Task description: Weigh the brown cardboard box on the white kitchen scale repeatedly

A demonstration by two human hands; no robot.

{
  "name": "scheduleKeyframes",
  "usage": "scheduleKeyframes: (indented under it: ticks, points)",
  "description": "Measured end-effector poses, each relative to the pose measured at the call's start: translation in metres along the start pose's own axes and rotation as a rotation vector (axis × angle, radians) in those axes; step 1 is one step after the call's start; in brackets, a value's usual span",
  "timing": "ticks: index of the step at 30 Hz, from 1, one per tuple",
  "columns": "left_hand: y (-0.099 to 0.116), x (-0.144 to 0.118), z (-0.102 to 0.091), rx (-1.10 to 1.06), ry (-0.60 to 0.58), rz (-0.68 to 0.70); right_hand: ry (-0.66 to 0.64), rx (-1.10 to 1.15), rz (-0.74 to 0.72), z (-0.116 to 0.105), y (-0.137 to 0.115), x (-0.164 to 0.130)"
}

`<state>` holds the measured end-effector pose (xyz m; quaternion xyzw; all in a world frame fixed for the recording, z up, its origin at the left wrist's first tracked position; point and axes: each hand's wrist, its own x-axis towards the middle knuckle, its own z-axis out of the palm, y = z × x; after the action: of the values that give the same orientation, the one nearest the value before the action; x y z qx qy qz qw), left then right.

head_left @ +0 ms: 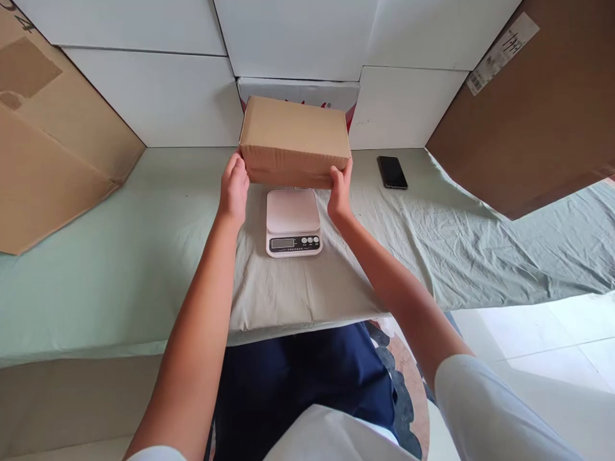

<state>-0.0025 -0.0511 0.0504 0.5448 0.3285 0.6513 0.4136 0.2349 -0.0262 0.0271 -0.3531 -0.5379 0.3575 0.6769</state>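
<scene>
from the head camera we see the left hand (pixel 234 189) and the right hand (pixel 341 192) gripping a plain cardboard box (pixel 295 139) by its two lower side edges, fingers wrapped against the sides, thumbs toward us. the box sits above the far end of a small white kitchen scale (pixel 293 221); we cannot tell whether it touches the platform. the scale rests on a pale green cloth (pixel 144 256) over the table. a black phone (pixel 393 172) lies to the right, well apart. big cardboard sheets (pixel 43 147) lean at the sides.
</scene>
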Motion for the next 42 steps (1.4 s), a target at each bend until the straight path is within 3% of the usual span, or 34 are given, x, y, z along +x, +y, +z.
scheduleKeyframes:
  ticks: [3, 6, 12, 18, 32, 42]
  points:
    - [-0.025, 0.019, 0.0, -0.021, 0.006, 0.005, 0.051, 0.035, -0.006, 0.007, 0.026, 0.025]
    - [-0.054, 0.022, -0.004, -0.036, 0.065, -0.044, 0.065, 0.033, 0.029, 0.009, 0.05, 0.04]
    - [-0.084, 0.013, -0.013, -0.039, 0.102, -0.104, 0.045, -0.01, 0.079, 0.004, 0.069, 0.031]
    - [-0.084, 0.012, -0.013, -0.069, 0.141, -0.144, 0.037, -0.055, 0.113, 0.002, 0.072, 0.028]
    - [-0.079, 0.013, -0.018, -0.023, 0.106, -0.119, 0.064, -0.074, 0.101, 0.002, 0.067, 0.025]
    - [-0.081, 0.013, -0.014, -0.008, 0.104, -0.106, 0.01, -0.077, 0.103, 0.001, 0.061, 0.025]
